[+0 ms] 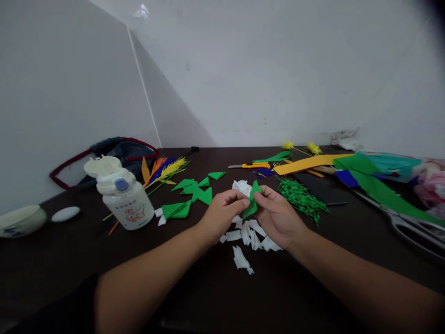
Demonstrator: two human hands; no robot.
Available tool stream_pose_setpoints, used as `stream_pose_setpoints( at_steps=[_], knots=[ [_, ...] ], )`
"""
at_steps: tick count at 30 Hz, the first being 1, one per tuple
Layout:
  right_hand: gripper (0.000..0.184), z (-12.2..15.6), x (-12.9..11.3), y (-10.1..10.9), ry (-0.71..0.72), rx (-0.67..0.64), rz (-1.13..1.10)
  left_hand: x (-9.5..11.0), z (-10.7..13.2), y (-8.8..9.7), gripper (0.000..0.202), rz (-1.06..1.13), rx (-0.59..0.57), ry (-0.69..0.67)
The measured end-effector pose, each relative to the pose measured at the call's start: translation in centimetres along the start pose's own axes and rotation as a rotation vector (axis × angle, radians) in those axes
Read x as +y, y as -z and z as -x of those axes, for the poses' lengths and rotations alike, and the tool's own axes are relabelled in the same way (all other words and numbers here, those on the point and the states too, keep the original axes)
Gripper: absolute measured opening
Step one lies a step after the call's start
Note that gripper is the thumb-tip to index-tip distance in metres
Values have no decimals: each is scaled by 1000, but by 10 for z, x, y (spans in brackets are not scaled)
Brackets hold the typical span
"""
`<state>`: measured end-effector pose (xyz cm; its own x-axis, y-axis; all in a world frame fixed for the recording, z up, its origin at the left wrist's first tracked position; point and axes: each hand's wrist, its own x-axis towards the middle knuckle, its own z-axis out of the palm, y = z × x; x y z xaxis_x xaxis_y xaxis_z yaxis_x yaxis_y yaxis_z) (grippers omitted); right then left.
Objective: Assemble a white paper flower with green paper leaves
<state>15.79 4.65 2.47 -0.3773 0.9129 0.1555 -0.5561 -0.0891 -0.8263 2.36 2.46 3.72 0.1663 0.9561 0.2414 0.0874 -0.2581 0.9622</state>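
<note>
Between my two hands, over the middle of the dark table, is a small piece of green paper [251, 204] with a pointed top. My left hand [225, 211] pinches its left side between thumb and fingers. On the other side my right hand [276, 211] grips the right edge, thumb in front. Under and in front of my hands lie several white paper scraps [242, 263]. Just behind them sits a crumpled white tissue [242, 187]. More cut green paper pieces [194, 190] are spread to the left, and a heap of thin green snippets [301, 199] lies right of my right hand.
A white bottle [127, 199] with its lid up stands left, near a bowl [22, 221] and a white oval object [66, 214]. A yellow utility knife [255, 165] lies behind with its blade out. Scissors [410, 225] and an orange strip [309, 163] are at right.
</note>
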Motion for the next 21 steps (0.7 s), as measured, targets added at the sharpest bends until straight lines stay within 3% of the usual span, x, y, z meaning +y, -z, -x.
stream_pose_setpoints(
  at_steps=[4,12,21],
  knots=[
    [15,0,3,-1,5,-6,-6,3,0,-1,13,38,-25,-10],
    [15,2,5,-4,4,-1,-16,3,2,-3,11,-78,45,-51],
    [16,4,5,-8,1,16,-33,6,5,-4,15,-287,-14,-74]
  ],
)
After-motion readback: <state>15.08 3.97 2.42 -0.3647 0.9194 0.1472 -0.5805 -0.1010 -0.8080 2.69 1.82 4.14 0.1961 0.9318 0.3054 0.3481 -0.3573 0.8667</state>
